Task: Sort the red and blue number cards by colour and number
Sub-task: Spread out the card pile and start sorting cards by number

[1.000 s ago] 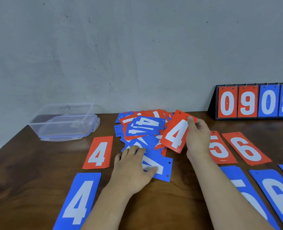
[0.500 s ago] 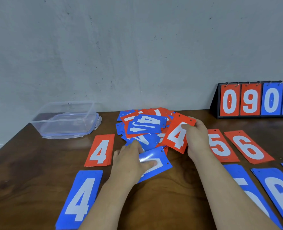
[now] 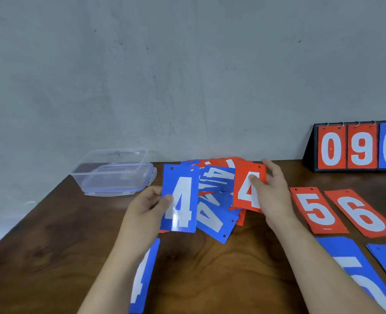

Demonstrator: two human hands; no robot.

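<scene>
I pinch a blue 4 left, red 4 right; fives, sixes laid out, pile unsorted.

the left hand holds a blue card reading "4"; the right hand holds a red card reading "4". right of the right hand lie red cards "5" and "6". the scoreboard beyond reads "0 9 0".
</scene>
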